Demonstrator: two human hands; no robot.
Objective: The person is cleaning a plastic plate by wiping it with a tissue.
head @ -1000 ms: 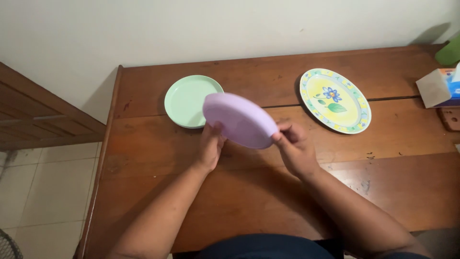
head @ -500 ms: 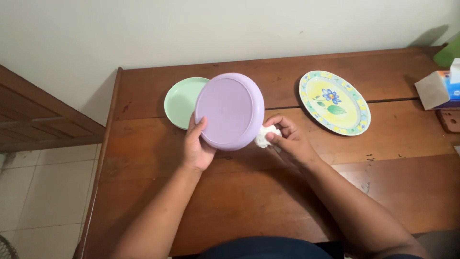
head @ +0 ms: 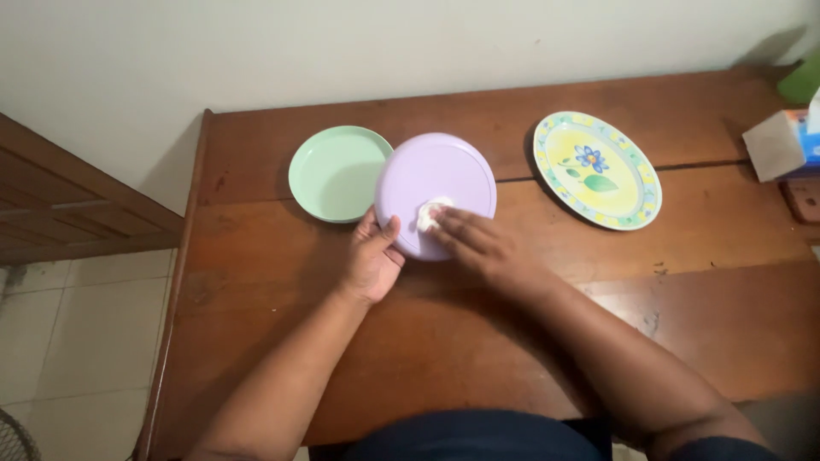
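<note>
My left hand (head: 373, 259) grips the near-left rim of the lilac plate (head: 444, 175), thumb curled over the edge and the other fingers hidden beneath it. The plate is turned bottom up and sits over the middle of the wooden table (head: 478, 341), a little toward the far side; I cannot tell whether it rests flat on the wood or is lifted slightly. My right hand (head: 480, 243) lies across the plate's near side with fingers stretched almost flat, pressing a small white wad of tissue (head: 430, 213) against the underside. Just left of the lilac plate lies a mint-green plate (head: 329, 175), right side up, its rim touching or just under the lilac one. Well apart to the right lies an oval plate (head: 598, 169), yellow with a blue flower. At the far right edge stands a tissue box (head: 779, 145).
</note>
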